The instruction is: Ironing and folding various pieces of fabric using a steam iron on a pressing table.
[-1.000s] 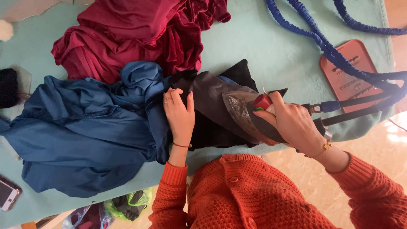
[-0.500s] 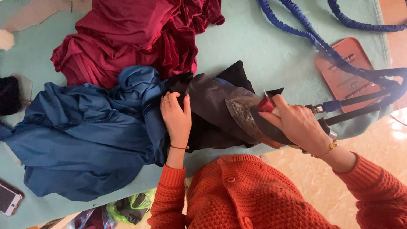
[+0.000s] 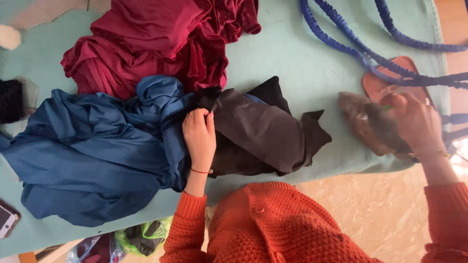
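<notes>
- Firstly, my left hand (image 3: 199,139) lay flat, fingers loosely extended, pressing the black cloth (image 3: 265,131) where it met the blue garment (image 3: 92,151).
- My right hand (image 3: 414,124) was closed around a blurred iron (image 3: 368,124), just off the black cloth's right edge.
- Both rested on the green board cover (image 3: 297,53); a maroon garment (image 3: 156,44) lay beyond.

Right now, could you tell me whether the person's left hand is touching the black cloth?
Touching. The head view shows the left hand lying flat on the black cloth, fingers pressed at its edge beside the blue garment, with no gap visible.
</notes>
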